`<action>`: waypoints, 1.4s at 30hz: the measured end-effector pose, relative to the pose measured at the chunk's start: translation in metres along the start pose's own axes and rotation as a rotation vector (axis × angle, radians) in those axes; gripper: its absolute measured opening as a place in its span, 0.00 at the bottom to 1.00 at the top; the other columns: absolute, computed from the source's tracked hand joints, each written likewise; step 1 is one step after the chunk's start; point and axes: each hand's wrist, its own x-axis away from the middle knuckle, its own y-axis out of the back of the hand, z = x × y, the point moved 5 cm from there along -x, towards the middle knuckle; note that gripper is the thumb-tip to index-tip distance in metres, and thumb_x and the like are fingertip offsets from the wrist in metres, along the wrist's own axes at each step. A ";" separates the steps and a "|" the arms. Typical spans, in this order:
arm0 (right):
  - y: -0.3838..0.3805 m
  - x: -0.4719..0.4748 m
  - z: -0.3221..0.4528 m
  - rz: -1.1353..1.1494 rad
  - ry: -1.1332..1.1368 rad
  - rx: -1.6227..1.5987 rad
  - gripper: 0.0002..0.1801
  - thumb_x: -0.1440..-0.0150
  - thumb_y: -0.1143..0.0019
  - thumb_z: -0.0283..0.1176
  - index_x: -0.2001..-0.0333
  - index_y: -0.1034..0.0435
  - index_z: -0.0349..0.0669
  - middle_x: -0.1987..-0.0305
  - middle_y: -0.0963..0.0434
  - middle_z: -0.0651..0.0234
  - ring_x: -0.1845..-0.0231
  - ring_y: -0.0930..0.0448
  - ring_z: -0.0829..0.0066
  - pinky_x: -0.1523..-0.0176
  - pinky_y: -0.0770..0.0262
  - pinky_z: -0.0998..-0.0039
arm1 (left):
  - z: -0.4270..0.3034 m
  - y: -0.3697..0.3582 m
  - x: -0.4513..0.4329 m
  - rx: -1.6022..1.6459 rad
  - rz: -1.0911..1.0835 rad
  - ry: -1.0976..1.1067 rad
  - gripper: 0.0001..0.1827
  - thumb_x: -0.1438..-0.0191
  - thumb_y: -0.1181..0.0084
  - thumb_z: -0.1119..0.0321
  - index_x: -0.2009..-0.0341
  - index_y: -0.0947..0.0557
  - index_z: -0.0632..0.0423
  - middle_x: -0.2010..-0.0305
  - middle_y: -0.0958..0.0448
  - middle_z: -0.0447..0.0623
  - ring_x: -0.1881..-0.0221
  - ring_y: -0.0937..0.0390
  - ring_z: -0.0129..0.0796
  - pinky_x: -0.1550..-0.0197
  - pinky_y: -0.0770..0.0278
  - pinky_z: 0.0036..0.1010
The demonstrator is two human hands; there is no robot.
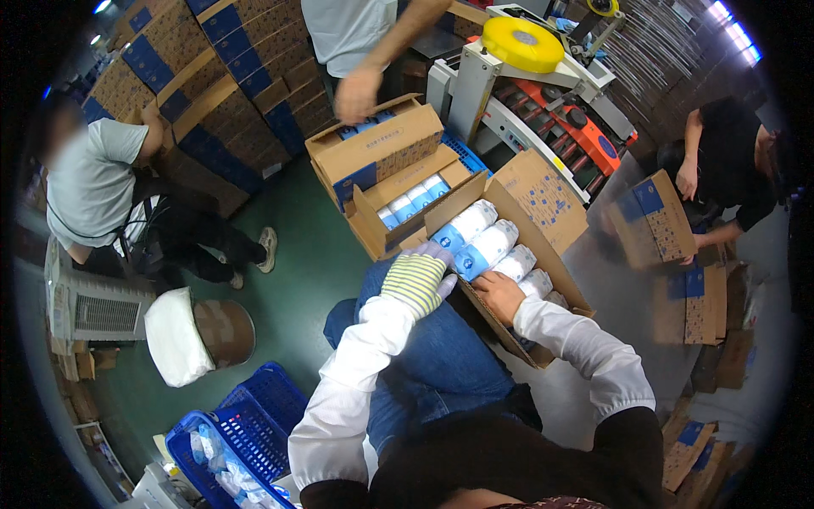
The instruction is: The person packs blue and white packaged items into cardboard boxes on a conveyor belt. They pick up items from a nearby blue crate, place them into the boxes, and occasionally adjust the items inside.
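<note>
An open cardboard carton (544,219) stands tilted in front of me, with several white and blue plastic-wrapped packs (486,249) lying side by side in it. My left hand (416,280), in a grey glove with yellow-green stripes, rests at the carton's near left edge; whether it grips the edge I cannot tell. Bare, my right hand (500,296) reaches over the near wall, its fingers against the packs; their tips are partly hidden. Beyond, to the left, more packs (413,202) show inside another open carton (381,149).
A co-worker's hand (358,95) is over the far carton. A carton sealing machine with a yellow tape roll (523,44) stands behind. Another person at right handles a carton (655,219); one at left stands by stacked cartons (254,63). Blue plastic baskets (264,388) and a padded drum stool (226,334) stand left.
</note>
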 end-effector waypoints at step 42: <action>0.177 -0.075 -0.066 -0.580 -0.066 -1.047 0.22 0.48 0.41 0.40 0.55 0.34 0.37 0.60 0.26 0.67 0.58 0.27 0.76 0.51 0.31 0.72 | 0.004 0.076 -0.029 0.328 -0.007 0.156 0.23 0.49 0.47 0.58 0.52 0.27 0.59 0.50 0.28 0.60 0.49 0.31 0.54 0.47 0.34 0.39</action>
